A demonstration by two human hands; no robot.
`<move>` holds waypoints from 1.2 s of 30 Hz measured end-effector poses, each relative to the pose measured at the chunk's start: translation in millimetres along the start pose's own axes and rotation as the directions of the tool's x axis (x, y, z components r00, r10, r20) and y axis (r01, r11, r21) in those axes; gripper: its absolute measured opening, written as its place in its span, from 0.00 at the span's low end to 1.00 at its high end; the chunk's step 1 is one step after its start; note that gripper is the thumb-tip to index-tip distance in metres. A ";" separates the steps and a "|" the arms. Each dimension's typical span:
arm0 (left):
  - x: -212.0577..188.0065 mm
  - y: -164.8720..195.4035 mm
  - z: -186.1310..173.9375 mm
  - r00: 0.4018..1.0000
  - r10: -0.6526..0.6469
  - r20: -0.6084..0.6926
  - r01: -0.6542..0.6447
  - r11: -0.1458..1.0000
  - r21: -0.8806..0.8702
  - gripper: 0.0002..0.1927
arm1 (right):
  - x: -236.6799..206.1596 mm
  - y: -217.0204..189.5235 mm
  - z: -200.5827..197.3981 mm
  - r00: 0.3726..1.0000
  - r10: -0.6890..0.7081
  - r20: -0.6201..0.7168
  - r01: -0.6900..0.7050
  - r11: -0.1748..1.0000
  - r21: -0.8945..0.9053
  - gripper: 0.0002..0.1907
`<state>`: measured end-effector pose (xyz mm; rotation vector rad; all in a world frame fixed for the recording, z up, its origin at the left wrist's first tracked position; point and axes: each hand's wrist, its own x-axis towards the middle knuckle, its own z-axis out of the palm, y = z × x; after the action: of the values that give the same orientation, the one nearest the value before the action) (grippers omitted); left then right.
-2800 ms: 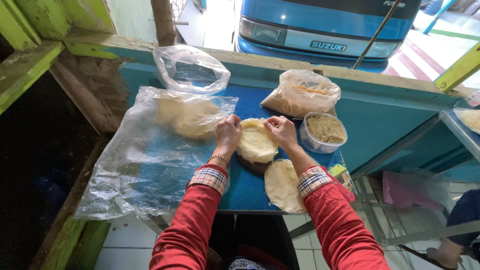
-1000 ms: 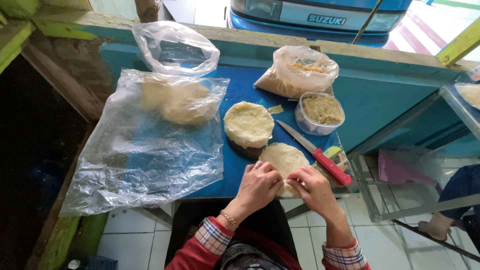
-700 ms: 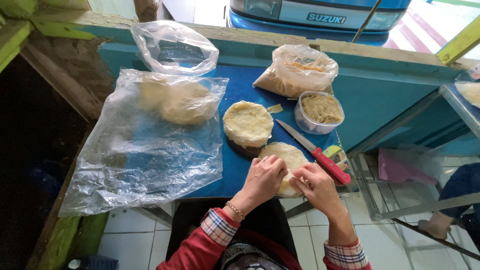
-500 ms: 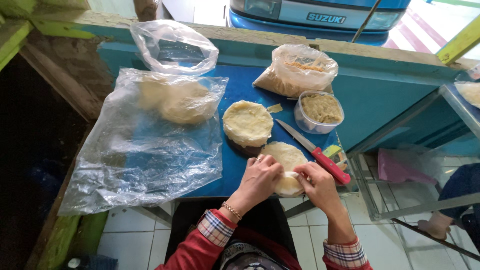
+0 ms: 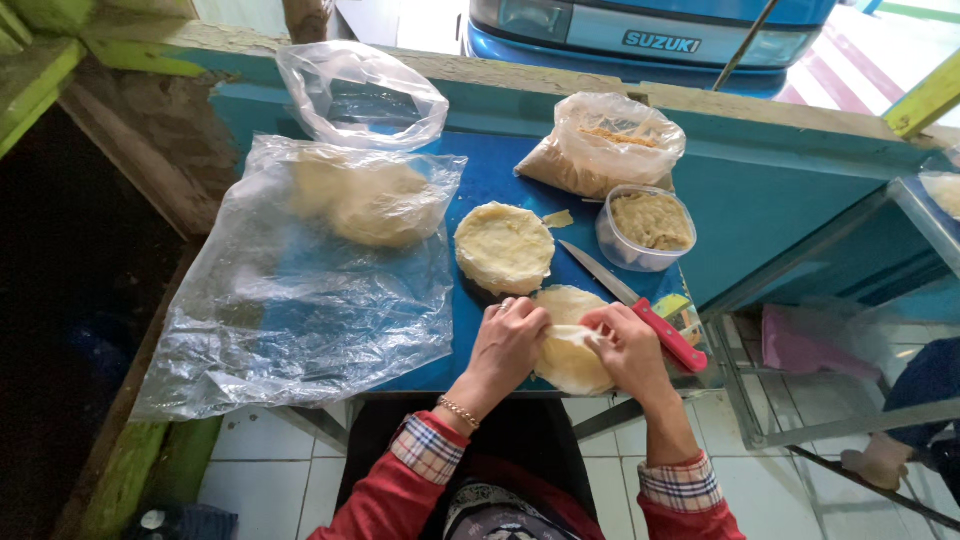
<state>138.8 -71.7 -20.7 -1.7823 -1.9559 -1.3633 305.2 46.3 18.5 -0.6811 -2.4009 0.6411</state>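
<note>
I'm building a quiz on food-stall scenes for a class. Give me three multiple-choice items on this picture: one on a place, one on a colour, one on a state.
1. Where does the knife lie?
A. Right of the hands, its blade reaching toward the round tub
B. Inside the big plastic bag
C. On the floor tiles

2. What colour is the knife's handle?
A. Green
B. Red
C. Black

3. What are the left hand and right hand doing with the thin dough sheet?
A. Resting flat beside it, not touching
B. Both gripping its folded edge with the fingers
C. Only one touches it

Answers: 1 A, the knife lies on the blue table beside the right hand, below the tub. 2 B, the handle is plainly red. 3 B, both hands pinch the sheet, which is lifted and folded between them.
</note>
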 end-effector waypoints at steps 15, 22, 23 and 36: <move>2.8 10.5 -9.3 0.987 -0.157 0.038 0.159 0.984 -0.085 0.27 | 30.1 30.2 15.6 0.993 0.097 -0.071 -0.097 0.995 -0.002 0.12; -6.7 5.1 0.1 0.993 -0.114 0.006 0.114 0.993 0.030 0.21 | 34.6 56.3 -8.8 0.933 0.159 -0.323 -0.139 0.987 0.084 0.10; -7.0 4.2 -0.2 0.994 -0.110 0.005 0.110 0.993 0.039 0.20 | 31.9 60.1 -15.7 0.913 0.189 -0.361 -0.160 0.981 0.108 0.10; 71.7 -13.4 -7.1 0.854 -0.264 0.449 0.512 0.268 -0.816 0.27 | 67.2 -7.2 -70.9 0.980 0.177 0.091 -0.199 0.873 0.445 0.10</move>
<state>104.6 -24.4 23.4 -1.8543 -1.9185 -3.0819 298.7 100.5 99.7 -0.7012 -2.1195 1.2639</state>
